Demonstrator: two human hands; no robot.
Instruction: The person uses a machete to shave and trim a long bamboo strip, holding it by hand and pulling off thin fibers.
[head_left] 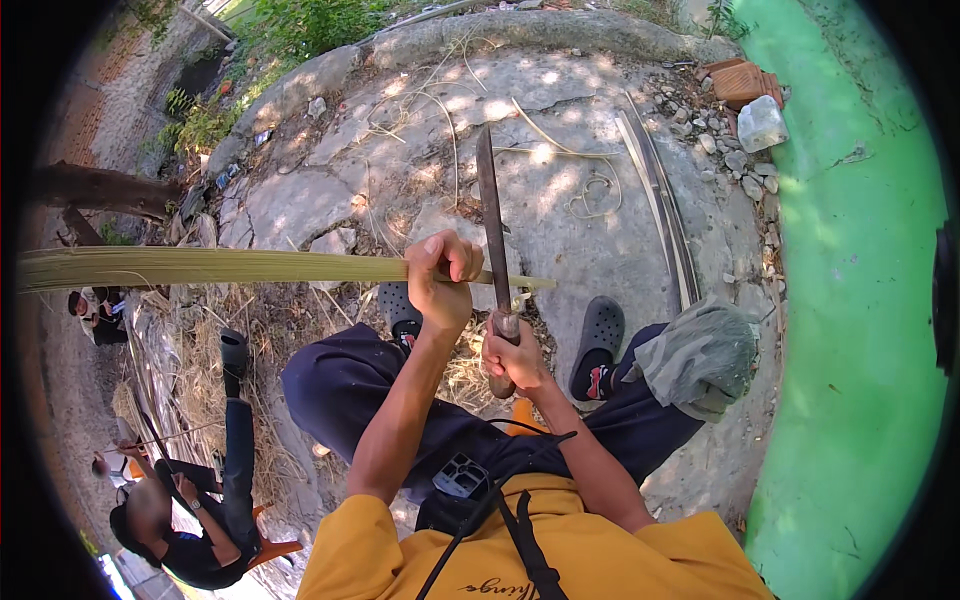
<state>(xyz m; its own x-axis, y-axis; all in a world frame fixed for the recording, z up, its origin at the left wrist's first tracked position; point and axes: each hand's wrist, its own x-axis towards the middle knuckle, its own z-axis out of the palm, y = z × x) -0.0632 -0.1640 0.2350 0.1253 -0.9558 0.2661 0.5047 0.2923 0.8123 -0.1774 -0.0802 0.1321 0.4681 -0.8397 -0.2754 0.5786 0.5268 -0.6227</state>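
My left hand (443,272) is closed around a long, flat bamboo strip (230,266) that runs out to the far left. The strip's short end pokes out to the right, crossing the knife close to its handle. In my right hand (517,355) is the wooden handle of a long knife (491,200), its dark, narrow blade pointing up and away from me. A small curled shaving (519,300) clings where blade and strip meet. Both hands are in front of my knees, just above the ground.
Long split strips (660,200) lie on the concrete to the right, beside a green wall (850,300). Thin curled shavings (450,130) are scattered ahead. A grey cloth (700,358) covers my right knee. Another person (190,520) sits on an orange stool at the lower left.
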